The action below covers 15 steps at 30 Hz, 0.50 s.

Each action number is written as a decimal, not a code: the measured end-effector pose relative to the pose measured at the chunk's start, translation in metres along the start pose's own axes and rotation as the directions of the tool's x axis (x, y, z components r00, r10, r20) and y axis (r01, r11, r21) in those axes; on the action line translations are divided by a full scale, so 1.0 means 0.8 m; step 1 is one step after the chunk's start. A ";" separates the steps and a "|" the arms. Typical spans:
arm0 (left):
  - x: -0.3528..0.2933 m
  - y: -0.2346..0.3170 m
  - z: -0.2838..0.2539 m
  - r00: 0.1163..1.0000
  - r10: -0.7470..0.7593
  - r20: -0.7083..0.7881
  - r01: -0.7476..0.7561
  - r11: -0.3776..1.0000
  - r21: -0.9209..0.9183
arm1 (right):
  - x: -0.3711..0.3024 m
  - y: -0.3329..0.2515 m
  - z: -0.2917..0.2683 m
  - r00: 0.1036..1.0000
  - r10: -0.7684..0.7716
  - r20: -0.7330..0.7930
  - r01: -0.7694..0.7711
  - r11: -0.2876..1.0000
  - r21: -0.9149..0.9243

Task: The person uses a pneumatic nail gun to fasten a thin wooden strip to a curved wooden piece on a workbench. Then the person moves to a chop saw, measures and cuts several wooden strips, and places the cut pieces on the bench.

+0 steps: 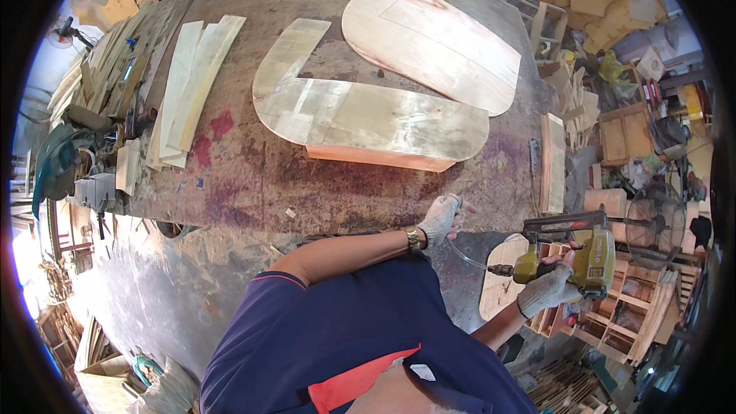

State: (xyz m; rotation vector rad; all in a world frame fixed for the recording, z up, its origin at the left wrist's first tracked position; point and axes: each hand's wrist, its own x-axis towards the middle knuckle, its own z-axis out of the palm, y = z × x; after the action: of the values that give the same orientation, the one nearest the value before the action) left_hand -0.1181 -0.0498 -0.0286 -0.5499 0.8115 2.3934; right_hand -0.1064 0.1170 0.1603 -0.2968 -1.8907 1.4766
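In my right hand (550, 288), gloved with fingertips bare, is a green and black nail gun (595, 262), held off the table's near right side. A clear air hose (468, 257) runs from its handle end to my left hand (439, 218). That hand, also gloved and wearing a wristwatch, is closed round the hose above the table's near edge. Farther off, an L-shaped wooden panel (383, 117) with rounded ends rests on an upright wooden strip (379, 159). Behind it a rounded wooden panel (437, 42) lies flat, close to the first panel.
Several thin boards (201, 80) lie on the left of the stained worktable (253, 184). Wooden strips (552, 165) line its right edge. A fan (655, 221) and wooden frames (632, 303) stand at my right; a rounded board (500, 291) is below the gun.
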 end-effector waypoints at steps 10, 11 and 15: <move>-0.010 0.081 -0.069 0.693 0.665 0.280 -0.153 -0.243 0.958 | 0.056 0.017 -0.026 0.965 -0.130 0.226 0.188 0.948 -0.257; -0.007 0.095 -0.083 0.577 0.726 0.374 -0.099 -0.392 0.915 | 0.063 0.013 -0.021 0.961 -0.083 0.264 0.168 0.933 -0.317; 0.018 0.125 -0.131 0.645 0.660 0.385 0.084 -0.562 0.823 | 0.082 -0.008 0.021 0.756 0.176 0.630 0.007 0.961 -0.276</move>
State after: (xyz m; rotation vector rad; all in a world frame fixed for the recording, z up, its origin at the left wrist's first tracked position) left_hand -0.1692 -0.1794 -0.0708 0.1375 3.3032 0.5688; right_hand -0.1633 0.1395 0.1896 0.0342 -2.6787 1.5043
